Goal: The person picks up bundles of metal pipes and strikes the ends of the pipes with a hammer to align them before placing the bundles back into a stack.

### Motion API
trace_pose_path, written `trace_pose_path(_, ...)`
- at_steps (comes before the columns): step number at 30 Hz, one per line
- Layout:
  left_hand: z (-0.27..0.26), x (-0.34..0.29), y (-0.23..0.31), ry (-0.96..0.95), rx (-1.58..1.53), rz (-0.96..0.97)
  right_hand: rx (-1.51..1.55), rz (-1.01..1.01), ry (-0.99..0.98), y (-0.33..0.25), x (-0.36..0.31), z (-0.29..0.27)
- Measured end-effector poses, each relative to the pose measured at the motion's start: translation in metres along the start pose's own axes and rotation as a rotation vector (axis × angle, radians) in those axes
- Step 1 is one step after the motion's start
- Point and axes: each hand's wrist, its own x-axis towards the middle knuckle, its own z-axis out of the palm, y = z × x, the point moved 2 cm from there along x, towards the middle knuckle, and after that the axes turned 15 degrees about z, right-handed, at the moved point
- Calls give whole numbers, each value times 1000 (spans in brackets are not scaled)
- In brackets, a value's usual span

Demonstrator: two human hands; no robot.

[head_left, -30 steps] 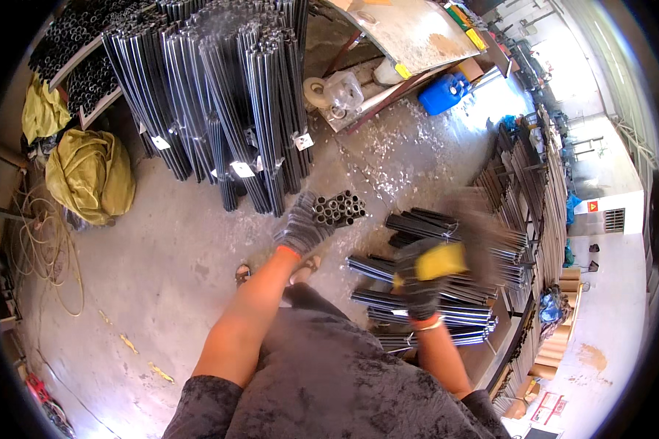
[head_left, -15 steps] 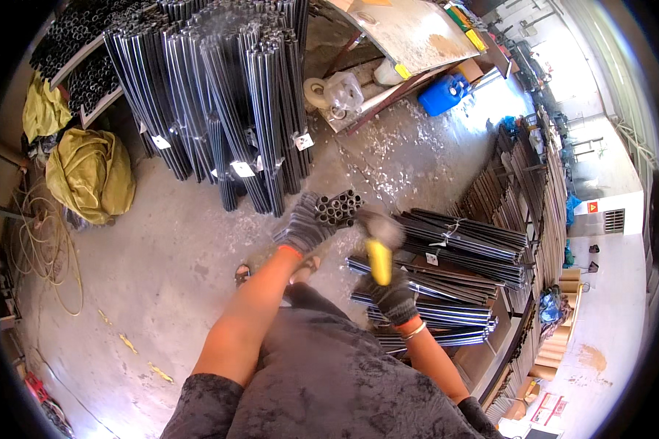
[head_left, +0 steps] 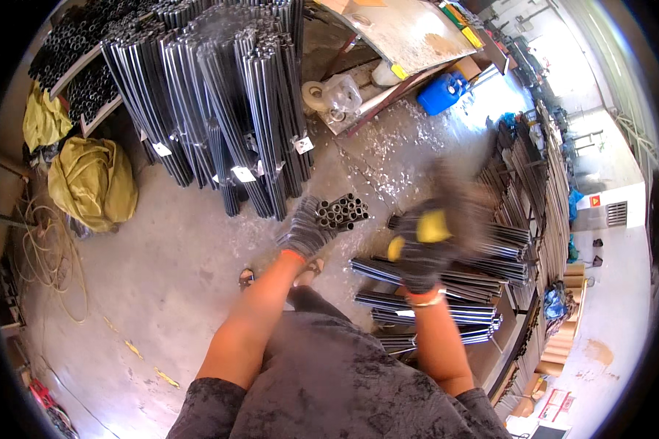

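Note:
My left hand (head_left: 305,230), in a striped grey work glove, is closed round the side of a bundle of dark metal tubes (head_left: 342,211). The tubes' open round ends face up toward me, not all level. To the right of the bundle, my gloved right hand (head_left: 421,260) grips a mallet (head_left: 433,226) by its yellow handle. The mallet's dark head is smeared by motion and stands apart from the tubes. The lower part of the bundle is hidden beneath its top ends.
Tied tube bundles (head_left: 271,110) with white tags stand upright ahead on the left. More bundles (head_left: 447,311) lie at my right. A worktable (head_left: 410,36), a blue jug (head_left: 439,95), a yellow sack (head_left: 94,183) and a loose hose (head_left: 51,267) surround the floor.
My right hand has swung the mallet up and to the right, away from the tube ends. My left hand keeps its hold on the bundle, almost unmoved.

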Motion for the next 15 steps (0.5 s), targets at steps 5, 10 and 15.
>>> trace_pose_path(5, -35, -4, -43, 139, 197, 4, -390, 220, -394, 13, 17, 27)
trace_pose_path(10, -18, -13, -3, 4, 447, 112, 318, 335, -180, -65, 44, -15)
trace_pose_path(15, 11, -3, 22, 65, -508, -121, -616, 180, -480, 65, -40, 26)
